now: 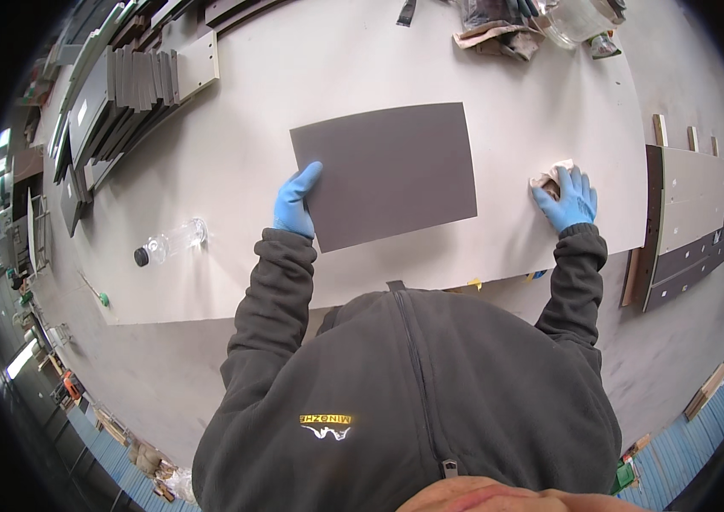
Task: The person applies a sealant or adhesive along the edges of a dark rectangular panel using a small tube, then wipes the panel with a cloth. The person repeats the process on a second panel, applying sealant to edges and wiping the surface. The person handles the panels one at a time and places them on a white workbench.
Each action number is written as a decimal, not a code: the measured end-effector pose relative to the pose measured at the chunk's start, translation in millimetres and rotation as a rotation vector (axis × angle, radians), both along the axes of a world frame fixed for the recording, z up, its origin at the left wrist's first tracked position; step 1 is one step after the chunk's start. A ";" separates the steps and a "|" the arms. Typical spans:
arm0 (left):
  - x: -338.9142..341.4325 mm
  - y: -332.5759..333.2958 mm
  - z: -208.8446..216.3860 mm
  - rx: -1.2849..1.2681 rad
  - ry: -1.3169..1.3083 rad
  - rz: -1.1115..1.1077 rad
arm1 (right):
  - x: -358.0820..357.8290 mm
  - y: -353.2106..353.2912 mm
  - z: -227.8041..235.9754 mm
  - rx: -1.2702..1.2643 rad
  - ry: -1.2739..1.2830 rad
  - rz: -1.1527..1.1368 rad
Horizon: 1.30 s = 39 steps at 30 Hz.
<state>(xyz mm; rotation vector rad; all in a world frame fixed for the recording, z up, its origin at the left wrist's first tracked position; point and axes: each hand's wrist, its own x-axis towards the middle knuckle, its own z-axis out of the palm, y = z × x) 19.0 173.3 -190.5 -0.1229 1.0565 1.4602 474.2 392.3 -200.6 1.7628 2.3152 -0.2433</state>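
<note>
My left hand [298, 203], in a blue glove, grips the left edge of a flat dark grey rectangular panel [392, 175]. The thumb lies over the panel's face, and the fingers behind it are hidden. The panel is slightly tilted above the white table [251, 94]. To the right, apart from the panel, my blue-gloved right hand [571, 200] is closed on a crumpled whitish cloth [543, 181] at the tabletop.
Stacked grey boards [136, 85] crowd the table's far left. A clear bottle [176, 242] with a black cap lies at the left. Rags [503, 38] and a clear jar [573, 21] are at the far right. More panels [694, 196] stand beyond the right edge.
</note>
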 end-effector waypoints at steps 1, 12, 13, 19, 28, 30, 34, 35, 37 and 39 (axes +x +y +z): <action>-5.1 2.6 -7.7 0.028 -0.010 -0.013 | -21.9 11.1 14.7 0.021 0.060 0.035; -51.0 22.5 -63.9 -0.133 0.049 -0.093 | -283.5 155.0 -53.8 0.315 0.525 0.197; -51.7 23.2 -64.2 -0.158 0.104 -0.116 | -306.0 166.6 -60.2 0.360 0.563 0.163; -62.0 27.9 -57.4 -0.300 0.435 -0.362 | -360.2 252.2 -77.8 0.471 0.203 0.088; -83.7 18.8 -29.7 -0.499 1.001 -0.684 | -332.0 295.2 -106.5 0.472 0.219 0.129; -82.6 16.5 -18.8 -0.527 0.957 -0.505 | -322.5 299.3 -104.7 0.480 0.224 0.087; -94.0 13.4 -11.9 -0.452 0.838 0.008 | -317.6 299.5 -94.1 0.481 0.232 0.079; -98.8 14.9 -17.0 -0.467 0.859 0.016 | -321.3 296.3 -91.1 0.472 0.233 0.090; -109.1 22.3 -35.9 -0.329 0.913 0.111 | -334.9 287.3 -85.9 0.424 0.273 0.134; -114.3 35.4 -64.6 -0.341 0.951 0.141 | -352.7 275.4 -82.5 0.281 0.261 0.003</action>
